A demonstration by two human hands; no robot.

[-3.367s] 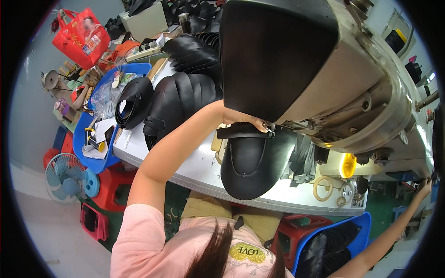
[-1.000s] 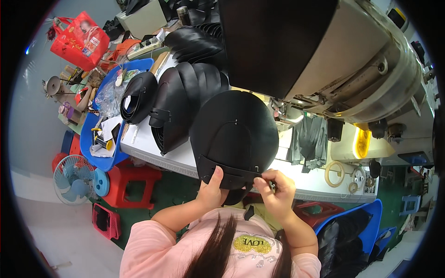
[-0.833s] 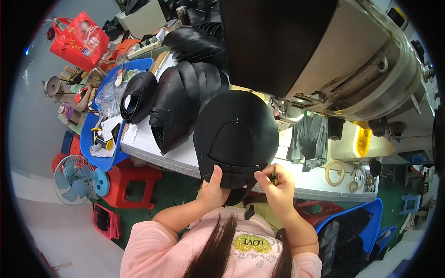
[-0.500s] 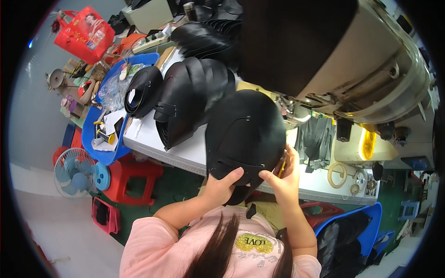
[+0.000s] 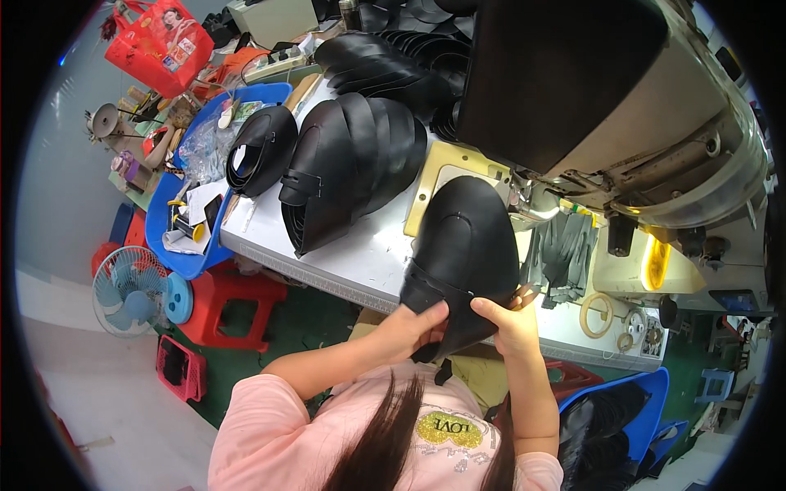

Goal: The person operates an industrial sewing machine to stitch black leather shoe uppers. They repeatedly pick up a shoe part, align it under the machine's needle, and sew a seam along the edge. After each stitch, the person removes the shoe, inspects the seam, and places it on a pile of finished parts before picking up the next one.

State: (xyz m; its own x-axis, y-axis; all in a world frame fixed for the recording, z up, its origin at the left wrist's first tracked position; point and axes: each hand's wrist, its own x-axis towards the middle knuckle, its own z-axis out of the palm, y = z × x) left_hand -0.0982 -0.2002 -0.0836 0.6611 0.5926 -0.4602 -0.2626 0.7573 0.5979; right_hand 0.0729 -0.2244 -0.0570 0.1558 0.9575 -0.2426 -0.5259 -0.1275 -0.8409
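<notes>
A black leather shoe upper (image 5: 468, 245) is held up in front of me, its rounded toe pointing away. My left hand (image 5: 415, 327) grips its near left edge, with the thumb on top. My right hand (image 5: 512, 323) pinches the near right edge, thumb on the upper face and fingers partly hidden behind it. A strap with stitching crosses the piece close to my thumbs. Beyond the toe, the yellow-framed plate (image 5: 422, 196) of the sewing machine (image 5: 630, 155) partly shows.
Nested black uppers (image 5: 348, 164) stand on the white table (image 5: 360, 266), beside a smaller rolled bundle (image 5: 264, 151) and a farther pile (image 5: 389, 69). Blue bins (image 5: 184, 266) sit at left, above a red stool (image 5: 225, 315) and fan (image 5: 131, 290). Grey strips (image 5: 561, 254) lie at right.
The shoe upper has shifted right and slightly nearer, and its face has turned. Both hands moved with it and keep their grip. More of the yellow-framed plate now shows.
</notes>
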